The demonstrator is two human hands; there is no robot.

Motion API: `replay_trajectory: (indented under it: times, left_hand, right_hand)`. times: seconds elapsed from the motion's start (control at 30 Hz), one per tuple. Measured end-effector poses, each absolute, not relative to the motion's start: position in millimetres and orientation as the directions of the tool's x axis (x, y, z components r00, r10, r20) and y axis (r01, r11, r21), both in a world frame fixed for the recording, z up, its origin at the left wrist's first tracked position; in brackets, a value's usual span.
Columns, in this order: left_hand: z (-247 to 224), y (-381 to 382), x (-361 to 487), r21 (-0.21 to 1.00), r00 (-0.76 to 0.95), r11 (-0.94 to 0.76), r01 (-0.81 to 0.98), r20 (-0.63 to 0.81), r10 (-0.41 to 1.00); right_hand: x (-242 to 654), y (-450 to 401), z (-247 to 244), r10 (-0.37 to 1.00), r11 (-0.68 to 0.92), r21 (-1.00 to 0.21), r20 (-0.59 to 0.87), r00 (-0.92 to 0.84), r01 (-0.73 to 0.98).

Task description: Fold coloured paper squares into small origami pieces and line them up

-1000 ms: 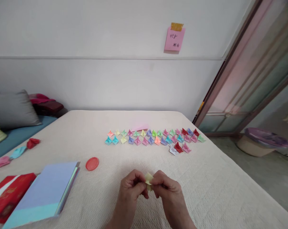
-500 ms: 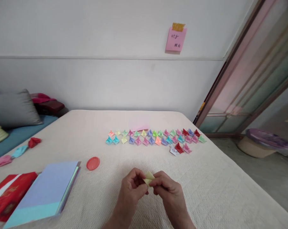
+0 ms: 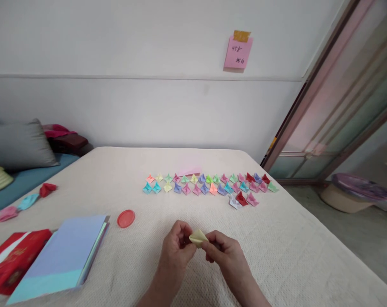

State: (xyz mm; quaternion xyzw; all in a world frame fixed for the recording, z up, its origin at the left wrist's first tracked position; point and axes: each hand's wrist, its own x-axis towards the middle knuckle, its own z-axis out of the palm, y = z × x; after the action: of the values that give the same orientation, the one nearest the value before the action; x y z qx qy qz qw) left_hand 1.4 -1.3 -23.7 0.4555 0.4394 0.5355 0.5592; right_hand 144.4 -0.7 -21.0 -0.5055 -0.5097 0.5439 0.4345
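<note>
A small folded piece of pale yellow paper is held between both hands over the cloth-covered table. My left hand pinches its left corner between thumb and fingers. On the other side, my right hand grips the lower right corner, thumb in front. Beyond the hands, several small folded paper shapes in many colours stand in two long rows. In front of the rows' right part lie a white, a red and a pink one.
At the left are a stack of coloured paper, a red packet and a round red lid. Three crumpled-looking paper pieces lie near the left edge. A pink sheet stands behind the rows.
The yellow paper has turned and shows a broader face, its left corner more exposed. My right hand has shifted slightly and its fingers have changed position on the paper.
</note>
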Motion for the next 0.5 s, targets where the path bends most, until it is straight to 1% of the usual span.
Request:
replay_trajectory:
  times: [0.1, 0.2, 0.3, 0.5]
  left_hand:
    - [-25.7, -0.3, 1.8, 0.972, 0.039, 0.044, -0.232, -0.036, 0.999]
    - [-26.4, 0.5, 1.7, 0.953, 0.073, 0.099, -0.287, -0.081, 0.994]
    - [-24.5, 0.0, 1.4, 0.952, 0.085, 0.092, -0.293, -0.07, 0.994]
    - [-21.3, -4.4, 2.2, 0.972, 0.09, 0.046, -0.228, -0.026, 0.996]
  right_hand:
    - [141.9, -0.5, -22.1, 0.992, -0.102, -0.993, -0.106, -0.07, 0.056]
    - [141.9, -0.2, -22.8, 0.995, -0.085, -0.994, -0.088, -0.043, 0.068]
    - [143.3, 0.6, -22.0, 0.994, -0.094, -0.993, -0.097, -0.054, 0.069]
    - [142.6, 1.8, -19.3, 0.988, -0.094, -0.995, -0.098, -0.121, 0.045]
